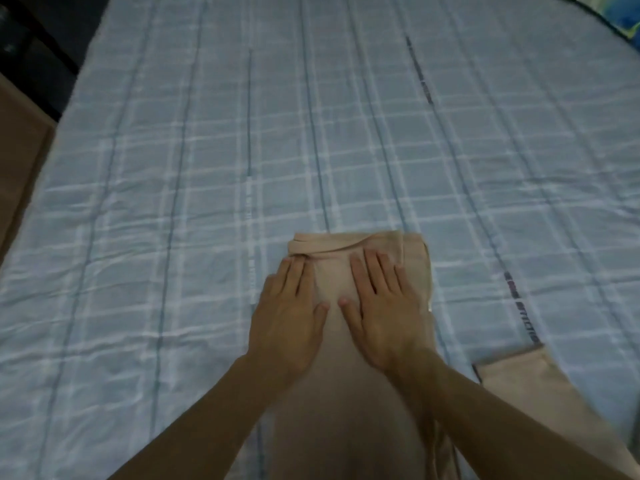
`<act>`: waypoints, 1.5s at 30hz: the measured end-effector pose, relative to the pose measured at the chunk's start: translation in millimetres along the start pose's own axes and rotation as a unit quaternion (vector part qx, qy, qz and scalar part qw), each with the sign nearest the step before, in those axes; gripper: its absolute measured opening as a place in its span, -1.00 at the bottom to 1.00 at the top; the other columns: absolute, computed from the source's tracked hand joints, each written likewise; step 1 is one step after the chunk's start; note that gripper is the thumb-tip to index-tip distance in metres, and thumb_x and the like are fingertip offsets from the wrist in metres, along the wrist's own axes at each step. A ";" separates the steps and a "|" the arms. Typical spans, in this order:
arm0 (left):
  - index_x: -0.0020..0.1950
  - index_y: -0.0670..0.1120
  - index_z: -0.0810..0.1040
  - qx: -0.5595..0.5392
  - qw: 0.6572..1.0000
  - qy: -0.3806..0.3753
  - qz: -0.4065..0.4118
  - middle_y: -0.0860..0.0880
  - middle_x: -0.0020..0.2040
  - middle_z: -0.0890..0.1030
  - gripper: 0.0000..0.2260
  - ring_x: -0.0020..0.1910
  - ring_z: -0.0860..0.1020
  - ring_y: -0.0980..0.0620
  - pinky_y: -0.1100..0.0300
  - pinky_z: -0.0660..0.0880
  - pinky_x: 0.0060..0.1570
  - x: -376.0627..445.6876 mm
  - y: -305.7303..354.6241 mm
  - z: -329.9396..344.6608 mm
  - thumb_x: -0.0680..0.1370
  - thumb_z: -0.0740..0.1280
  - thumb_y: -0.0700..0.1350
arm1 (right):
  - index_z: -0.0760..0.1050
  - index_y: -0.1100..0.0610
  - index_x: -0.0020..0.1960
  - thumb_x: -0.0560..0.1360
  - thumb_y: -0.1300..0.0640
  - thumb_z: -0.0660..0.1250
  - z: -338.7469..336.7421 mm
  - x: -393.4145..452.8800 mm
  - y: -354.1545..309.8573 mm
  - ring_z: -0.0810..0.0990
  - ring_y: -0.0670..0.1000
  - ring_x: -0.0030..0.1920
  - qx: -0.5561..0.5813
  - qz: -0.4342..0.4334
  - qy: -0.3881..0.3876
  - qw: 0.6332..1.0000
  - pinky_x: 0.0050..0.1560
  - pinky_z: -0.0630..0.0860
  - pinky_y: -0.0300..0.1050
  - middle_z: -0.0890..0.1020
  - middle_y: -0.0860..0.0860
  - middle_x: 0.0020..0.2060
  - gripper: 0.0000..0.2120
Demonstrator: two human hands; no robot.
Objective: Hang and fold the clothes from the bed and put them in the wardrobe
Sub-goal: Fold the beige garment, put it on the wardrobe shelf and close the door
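A beige pair of trousers (349, 393) lies lengthwise on the bed (156, 202), running from the person's near edge of the view out toward the middle of the mattress. Its far end is turned back on itself into a thick, layered band, probably the waistband or a fold just made. A second strip of the same cloth, likely the other leg, angles off to the near right with its hem lying flat on the sheet.

Both hands rest palm-down on the garment just short of that far fold. The left hand (289, 317) has straight, closed fingers lying along the left edge of the cloth, partly over the checked blue bedsheet (485, 168). The right hand (384, 306) is spread wider, fingers flat and slightly fanned, nearer the right edge. Neither hand grips anything; they press and flatten. The placement suits smoothing the fabric and pinning the fold so it stays square before the next turn.

The folding looks partway done: the garment is still long and the right leg lies off line. It would seem to need drawing in before folding again.

At the far right corner a dark-edged blue-and-green cloth (620, 19) shows only in part.
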State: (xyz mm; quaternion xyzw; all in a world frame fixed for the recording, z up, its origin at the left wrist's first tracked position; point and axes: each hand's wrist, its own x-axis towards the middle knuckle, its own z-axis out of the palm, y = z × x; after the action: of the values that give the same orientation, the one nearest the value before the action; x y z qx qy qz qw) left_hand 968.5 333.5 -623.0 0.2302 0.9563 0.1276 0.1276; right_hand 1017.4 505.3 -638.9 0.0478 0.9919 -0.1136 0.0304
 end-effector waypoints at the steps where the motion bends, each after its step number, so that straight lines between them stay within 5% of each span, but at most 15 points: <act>1: 0.61 -0.16 0.08 -0.003 1.000 0.012 -0.001 -0.12 0.62 0.10 -0.33 0.61 0.00 -0.05 -0.01 -0.03 0.57 6.8 -1.9 3.3 0.58 -0.11 0.17 | 0.04 0.12 0.61 0.62 -0.19 -0.06 2.7 -1.0 1.6 -0.03 0.09 0.60 -0.011 0.002 0.007 1.000 0.57 -0.02 0.12 0.07 0.11 0.60 -0.35; 4: 0.58 -0.19 0.20 -0.021 0.997 0.071 0.008 -0.13 0.59 0.22 -0.41 0.58 0.11 -0.03 0.00 0.05 0.55 18.7 -6.7 11.0 0.62 0.02 0.10 | 0.06 0.13 0.61 0.60 -0.19 0.00 8.0 1.1 3.7 0.00 0.10 0.60 -0.030 -0.004 0.004 1.000 0.55 0.02 0.15 0.10 0.13 0.59 -0.33; 8: 0.61 -0.11 0.10 -0.103 0.992 0.076 -0.002 -0.03 0.62 0.10 -0.46 0.59 0.02 0.09 0.24 -0.09 0.52 36.1 -14.2 -3.1 0.65 -0.03 0.06 | 0.15 0.14 0.58 0.57 -0.18 0.08 5.5 2.3 2.1 0.09 0.13 0.58 -0.016 -0.008 0.007 1.000 0.53 0.07 0.18 0.19 0.14 0.57 -0.33; 11: 0.57 -0.16 0.24 -0.106 0.990 0.080 0.045 -0.08 0.57 0.25 -0.53 0.57 0.17 -0.02 0.23 -0.02 0.52 61.0 -25.7 -11.0 0.65 0.06 -0.10 | 0.17 0.14 0.58 0.56 -0.17 0.09 5.7 3.5 1.5 0.07 0.12 0.58 -0.017 -0.003 0.002 1.000 0.53 0.07 0.19 0.19 0.13 0.56 -0.33; 14: 0.35 -0.16 0.54 -0.092 0.985 0.117 0.081 -0.11 0.31 0.56 -0.56 0.32 0.48 -0.16 -0.03 0.40 0.35 79.3 -37.5 -19.1 0.47 0.23 -0.30 | 0.19 0.14 0.57 0.56 -0.16 0.09 5.7 4.5 1.2 0.07 0.12 0.59 -0.009 -0.008 0.012 1.000 0.53 0.08 0.19 0.20 0.13 0.56 -0.34; 17: 0.13 -0.08 0.57 -0.150 0.977 0.142 0.050 0.02 0.07 0.51 -0.73 0.02 0.48 0.02 0.16 0.43 0.06 90.9 -47.6 -29.2 0.47 0.34 -0.30 | 0.20 0.14 0.57 0.56 -0.17 0.08 7.0 4.5 1.7 0.08 0.12 0.58 -0.005 -0.006 0.017 1.000 0.52 0.11 0.20 0.20 0.12 0.56 -0.34; 23: -0.11 -0.06 0.63 -0.195 0.977 0.077 0.038 0.04 -0.12 0.52 -0.88 -0.18 0.48 0.09 0.26 0.36 -0.12 107.6 -58.8 -38.6 0.45 0.45 -0.27 | 0.19 0.13 0.57 0.55 -0.17 0.09 8.6 4.6 2.4 0.09 0.12 0.58 -0.007 -0.003 0.015 1.000 0.50 0.14 0.21 0.18 0.12 0.57 -0.33; 29: -0.22 -0.10 0.63 -0.357 0.934 -0.022 0.004 -0.15 -0.29 0.65 -0.69 -0.36 0.54 -0.01 0.18 0.44 -0.30 117.2 -58.5 -63.6 0.50 0.20 -0.43 | 0.20 0.13 0.57 0.55 -0.17 0.09 10.2 4.6 3.1 0.11 0.11 0.58 -0.005 -0.002 0.024 1.000 0.50 0.15 0.21 0.19 0.11 0.57 -0.33; 32: -0.22 -0.07 0.60 -0.361 0.932 0.028 -0.015 -0.09 -0.26 0.64 -0.67 -0.28 0.57 0.03 0.17 0.47 -0.20 128.2 -55.7 -68.7 0.50 0.16 -0.42 | 0.22 0.13 0.56 0.54 -0.16 0.11 11.0 5.2 2.7 0.12 0.12 0.57 -0.006 -0.006 0.030 1.000 0.50 0.15 0.21 0.20 0.12 0.56 -0.34; 35: 0.02 -0.08 0.59 -0.292 0.941 0.157 -0.067 -0.05 -0.07 0.65 -0.78 -0.07 0.60 0.05 0.30 0.46 -0.03 122.5 -44.1 -60.9 0.59 0.20 -0.32 | 0.20 0.12 0.57 0.54 -0.17 0.10 11.5 5.1 3.2 0.10 0.11 0.58 -0.007 -0.005 0.026 1.000 0.50 0.14 0.20 0.19 0.11 0.57 -0.33; 38: 0.13 -0.11 0.59 -0.107 0.970 0.212 0.043 -0.08 0.12 0.60 -0.81 0.14 0.53 -0.09 0.10 0.40 0.18 87.3 -31.0 -41.4 0.58 0.26 -0.23 | 0.18 0.11 0.58 0.54 -0.18 0.10 12.0 5.0 3.9 0.08 0.11 0.58 -0.008 -0.005 0.020 1.000 0.51 0.13 0.20 0.18 0.10 0.57 -0.32; 42: 0.30 -0.18 0.58 0.048 0.970 0.166 0.170 -0.14 0.33 0.56 -0.65 0.36 0.47 -0.13 -0.03 0.29 0.38 45.5 -13.4 -6.6 0.55 0.26 -0.12 | 0.18 0.12 0.58 0.54 -0.19 0.11 13.6 5.8 4.8 0.06 0.11 0.59 -0.012 -0.008 0.013 1.000 0.52 0.10 0.19 0.16 0.11 0.58 -0.31; 45: 0.53 -0.16 0.33 0.095 0.983 0.067 0.145 -0.12 0.56 0.29 -0.45 0.58 0.16 -0.06 -0.11 0.13 0.51 44.0 -11.7 10.9 0.61 0.10 0.09 | 0.19 0.13 0.57 0.56 -0.19 0.09 13.2 5.8 4.0 0.04 0.11 0.59 -0.016 -0.006 0.012 1.000 0.52 0.10 0.19 0.16 0.12 0.57 -0.33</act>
State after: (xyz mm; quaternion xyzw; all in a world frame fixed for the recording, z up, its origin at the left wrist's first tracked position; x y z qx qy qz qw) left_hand 929.1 346.3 -644.9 0.3680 0.9271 0.0679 0.0209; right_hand 1012.7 506.7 -653.0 0.0429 0.9942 -0.0969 0.0183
